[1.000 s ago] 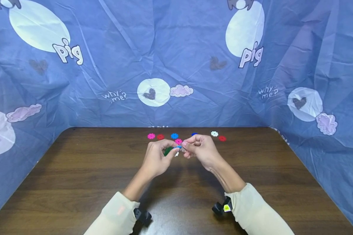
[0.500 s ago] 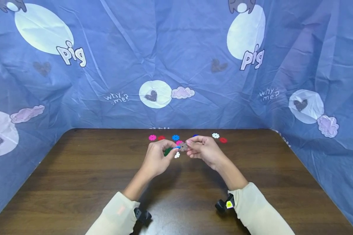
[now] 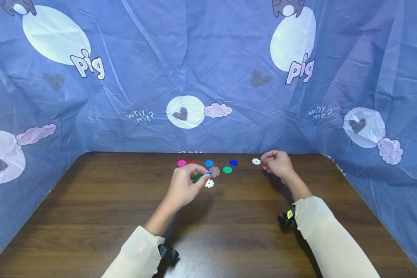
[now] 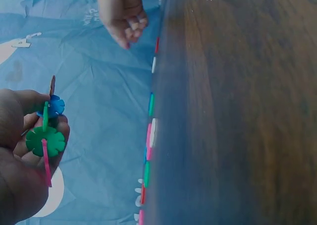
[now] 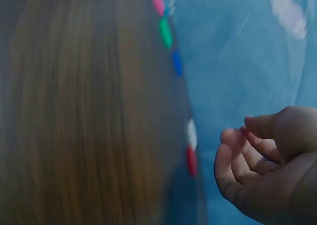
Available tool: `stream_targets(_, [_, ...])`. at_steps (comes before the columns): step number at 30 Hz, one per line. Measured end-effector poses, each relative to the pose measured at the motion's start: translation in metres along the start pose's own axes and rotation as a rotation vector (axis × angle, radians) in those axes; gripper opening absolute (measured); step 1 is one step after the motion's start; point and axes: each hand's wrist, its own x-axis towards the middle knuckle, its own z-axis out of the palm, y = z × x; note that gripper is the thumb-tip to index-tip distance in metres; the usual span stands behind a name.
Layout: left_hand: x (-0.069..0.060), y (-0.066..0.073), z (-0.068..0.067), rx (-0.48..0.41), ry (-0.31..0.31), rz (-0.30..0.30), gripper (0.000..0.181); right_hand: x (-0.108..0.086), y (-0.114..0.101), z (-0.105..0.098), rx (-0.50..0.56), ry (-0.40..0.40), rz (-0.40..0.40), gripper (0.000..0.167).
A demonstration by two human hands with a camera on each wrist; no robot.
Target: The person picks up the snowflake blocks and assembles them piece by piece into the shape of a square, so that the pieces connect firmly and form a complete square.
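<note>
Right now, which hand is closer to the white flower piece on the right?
The right hand. It hovers just to the right of that white flower piece. The left hand is well off to its left, holding joined flower pieces.

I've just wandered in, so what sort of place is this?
Probably a makeshift filming booth: blue printed fabric hangs behind and beside a brown wooden table, and small black devices sit at both cream sleeve cuffs.

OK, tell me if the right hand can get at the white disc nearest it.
Likely yes: the right hand hovers close beside the white disc, and nothing visible covers the disc or blocks the small gap.
</note>
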Motion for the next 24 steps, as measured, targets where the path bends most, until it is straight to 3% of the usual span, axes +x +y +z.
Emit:
stream_targets(4, [0.0, 0.0, 0.001, -0.014, -0.006, -0.032, 0.009, 0.01, 0.016, -0.011, -0.347, 0.034, -0.06, 0.025])
stream_targets(8, [-0.001, 0.0, 0.001, -0.041, -0.005, -0.082, 0.01, 0.017, 0.028, -0.012, -0.524, -0.013, -0.131, 0.037])
stream_targets(15, [-0.003, 0.001, 0.002, -0.101, -0.015, -0.205, 0.011, 0.023, 0.033, -0.007, -0.637, -0.051, -0.151, 0.025])
stream_targets(24, [-0.002, 0.005, 0.004, -0.454, -0.048, -0.527, 0.016, 0.021, 0.027, -0.008, -0.577, -0.089, -0.134, 0.018])
